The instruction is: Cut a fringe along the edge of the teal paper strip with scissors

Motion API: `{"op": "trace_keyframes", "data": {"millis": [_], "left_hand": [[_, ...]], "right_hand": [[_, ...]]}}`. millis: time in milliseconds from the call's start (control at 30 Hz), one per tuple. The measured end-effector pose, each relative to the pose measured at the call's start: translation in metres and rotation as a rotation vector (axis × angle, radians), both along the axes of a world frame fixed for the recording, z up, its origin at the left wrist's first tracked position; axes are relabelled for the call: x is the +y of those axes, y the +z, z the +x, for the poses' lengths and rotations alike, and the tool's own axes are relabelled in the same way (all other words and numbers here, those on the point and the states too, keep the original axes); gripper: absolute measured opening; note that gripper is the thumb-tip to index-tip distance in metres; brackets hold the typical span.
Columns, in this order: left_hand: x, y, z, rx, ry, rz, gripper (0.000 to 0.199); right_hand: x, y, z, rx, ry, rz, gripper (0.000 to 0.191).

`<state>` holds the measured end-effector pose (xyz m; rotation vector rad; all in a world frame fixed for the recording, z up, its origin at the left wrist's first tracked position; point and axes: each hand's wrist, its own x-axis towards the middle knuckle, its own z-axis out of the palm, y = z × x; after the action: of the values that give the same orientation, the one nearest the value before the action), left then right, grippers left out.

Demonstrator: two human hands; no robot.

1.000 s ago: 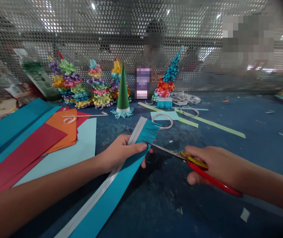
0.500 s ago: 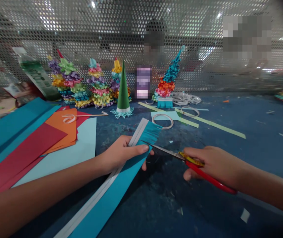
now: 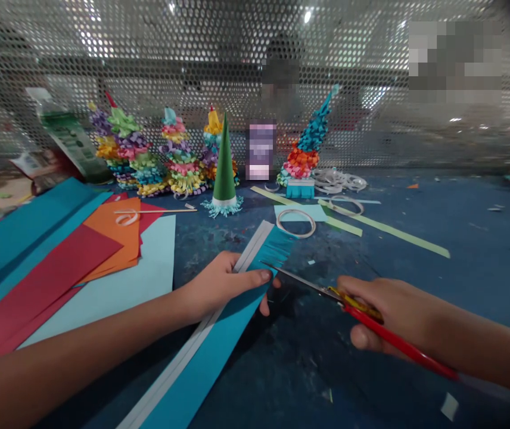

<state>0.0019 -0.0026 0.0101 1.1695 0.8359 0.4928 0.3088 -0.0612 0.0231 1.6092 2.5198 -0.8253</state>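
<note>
On our blue worktable (image 3: 371, 381), our left hand (image 3: 228, 286) pinches the half-fringed teal paper strip (image 3: 219, 345) while our right hand (image 3: 393, 316) grips red-handled scissors (image 3: 362, 313), ready for the next snip.

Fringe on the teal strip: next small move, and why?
Probably ease the left hand back along the teal paper strip before the next snip: its fingertips sit right beside the tips of the scissors in the right hand, where the cut fringe ends.
</note>
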Motion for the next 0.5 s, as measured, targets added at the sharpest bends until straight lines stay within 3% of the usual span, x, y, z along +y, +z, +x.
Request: {"op": "trace_keyframes", "data": {"millis": [500], "left_hand": [[-0.001,-0.004,-0.003,-0.044,0.070,0.058,0.039]], "right_hand": [[0.002,0.003,-0.010,-0.059,-0.102,-0.078,0.058]]}}
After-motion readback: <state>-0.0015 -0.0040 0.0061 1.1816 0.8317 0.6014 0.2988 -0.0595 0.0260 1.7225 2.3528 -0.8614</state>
